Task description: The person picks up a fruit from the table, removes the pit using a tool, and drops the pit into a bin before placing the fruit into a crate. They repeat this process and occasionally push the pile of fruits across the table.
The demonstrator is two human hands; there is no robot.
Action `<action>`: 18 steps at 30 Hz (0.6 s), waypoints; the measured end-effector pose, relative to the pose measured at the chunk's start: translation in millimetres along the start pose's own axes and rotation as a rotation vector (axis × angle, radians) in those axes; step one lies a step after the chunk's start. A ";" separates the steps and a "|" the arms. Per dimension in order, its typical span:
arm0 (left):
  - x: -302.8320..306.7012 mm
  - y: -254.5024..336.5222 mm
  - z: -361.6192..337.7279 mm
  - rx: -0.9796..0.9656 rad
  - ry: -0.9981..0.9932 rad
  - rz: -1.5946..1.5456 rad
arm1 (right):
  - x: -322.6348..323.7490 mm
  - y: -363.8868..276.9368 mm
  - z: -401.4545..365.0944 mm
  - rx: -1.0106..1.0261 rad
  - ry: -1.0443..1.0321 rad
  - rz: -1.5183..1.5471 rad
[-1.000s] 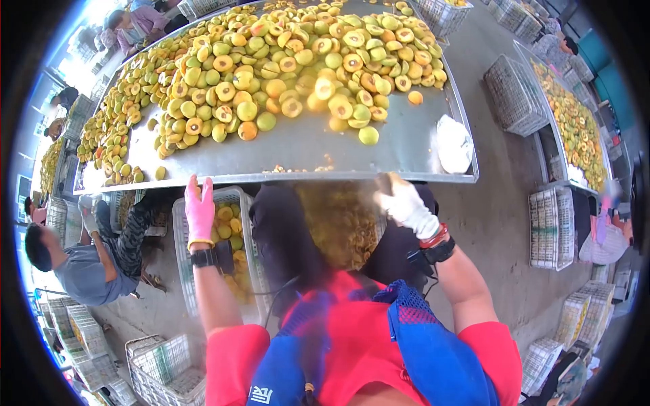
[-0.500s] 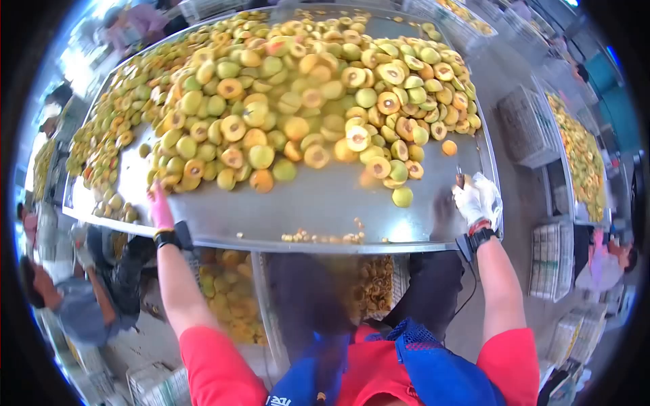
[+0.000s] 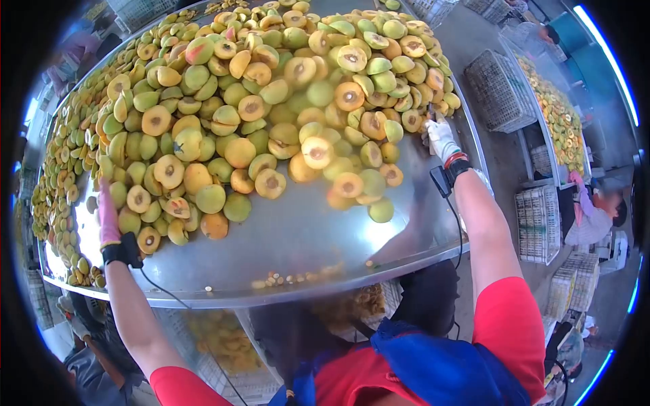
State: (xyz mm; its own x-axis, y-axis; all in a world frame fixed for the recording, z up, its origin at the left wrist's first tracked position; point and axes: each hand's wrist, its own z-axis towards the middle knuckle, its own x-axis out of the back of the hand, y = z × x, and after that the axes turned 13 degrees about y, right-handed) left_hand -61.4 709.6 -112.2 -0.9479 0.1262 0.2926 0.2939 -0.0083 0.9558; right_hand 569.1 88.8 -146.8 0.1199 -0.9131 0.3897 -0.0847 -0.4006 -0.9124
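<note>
A large heap of halved green-yellow stone fruit (image 3: pixel 203 135), probably peaches, many with stones showing, covers much of the metal table (image 3: pixel 284 237). My left hand (image 3: pixel 108 215), in a pink glove, lies along the heap's near left side with its fingers stretched out, touching the fruit. At the heap's right edge, my right hand (image 3: pixel 441 141), in a white glove, is closed around a small dark-handled tool (image 3: pixel 431 111). The tool's tip is hard to make out against the fruit. Pale fruit stones or kernels (image 3: pixel 274 279) lie by the table's front edge.
Below the table are crates with cut fruit (image 3: pixel 227 338) and brown scraps (image 3: pixel 359 304). White crates (image 3: pixel 501 88) stand right of the table, near another fruit-covered table (image 3: pixel 552 108). A co-worker (image 3: pixel 592 216) is at the right; a sleeve (image 3: pixel 95 372) shows lower left.
Both hands have reached farther forward along the heap's sides, the left also leftward. My view has shifted with them. Part of the heap's near edge appears pushed together.
</note>
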 end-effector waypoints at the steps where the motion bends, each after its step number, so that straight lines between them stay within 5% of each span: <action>1: 25.5 -69.4 81.7 -0.120 -0.115 0.092 | 2.5 1.5 7.3 0.036 -0.036 0.027; 2: 1.4 -72.6 78.1 -0.045 -0.037 -0.015 | 4.2 7.7 12.2 0.068 -0.069 0.052; 4: -58.6 30.4 -55.2 -0.024 -0.029 0.186 | 3.0 -13.2 -3.3 -0.012 -0.056 0.015; 6: -77.5 46.1 -76.5 0.138 -0.086 0.117 | 0.1 -12.4 0.9 0.054 -0.110 -0.041; 9: -125.6 59.9 -102.0 0.052 -0.219 0.125 | -7.9 -16.0 -2.7 0.057 -0.150 -0.002; 12: -184.8 41.7 -108.1 0.013 -0.373 0.190 | -26.9 -4.4 -11.3 0.340 -0.253 -0.141; 14: -221.9 100.1 -173.4 0.037 -0.398 0.256 | -52.8 -15.4 -35.9 0.738 -0.300 -0.356; 17: -258.6 104.0 -219.5 0.078 -0.655 0.072 | -75.9 -26.9 -71.8 0.758 -0.452 -0.346; 18: -266.2 113.3 -239.2 -0.080 -0.699 0.123 | -76.2 -30.6 -84.6 0.815 -0.473 -0.408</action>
State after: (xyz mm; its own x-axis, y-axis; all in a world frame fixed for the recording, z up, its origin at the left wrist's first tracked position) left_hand 194.8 437.8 -74.8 -0.5996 0.7259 0.3369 0.3587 -0.1326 0.9240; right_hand 478.9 164.2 -137.9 0.3814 -0.5249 0.7609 0.7260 -0.3394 -0.5981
